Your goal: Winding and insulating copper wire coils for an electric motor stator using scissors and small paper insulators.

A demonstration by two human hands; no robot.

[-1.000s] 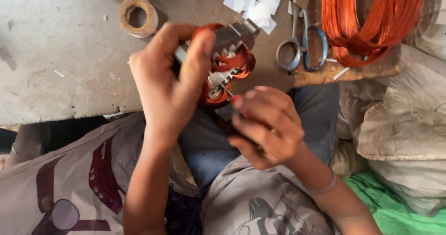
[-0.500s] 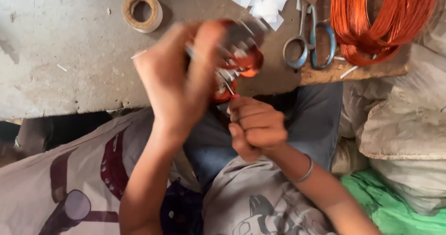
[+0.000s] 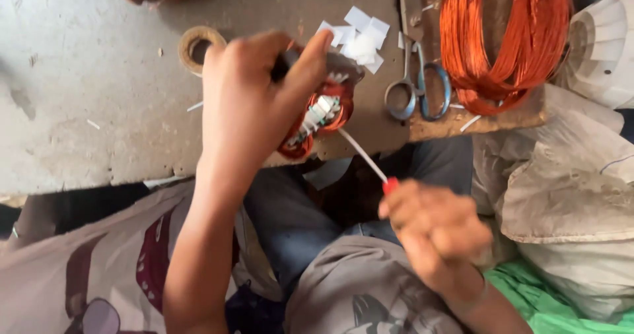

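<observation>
Pulling away from the winding, our right hand (image 3: 432, 232) is now drawing a white strip (image 3: 362, 154) out toward our lap, its fingers (image 3: 403, 205) closed on the strip's red end. Our left hand (image 3: 254, 106) is wrapping its fingers (image 3: 310, 60) tightly around the motor stator (image 3: 316, 113), holding its copper coils above the bench (image 3: 99, 96) edge. Beside it we are seeing white paper pieces (image 3: 362, 37), scissors (image 3: 417, 90) just right of them, a copper wire coil (image 3: 505, 40) further right, and a tape roll (image 3: 197, 47) to the left.
</observation>
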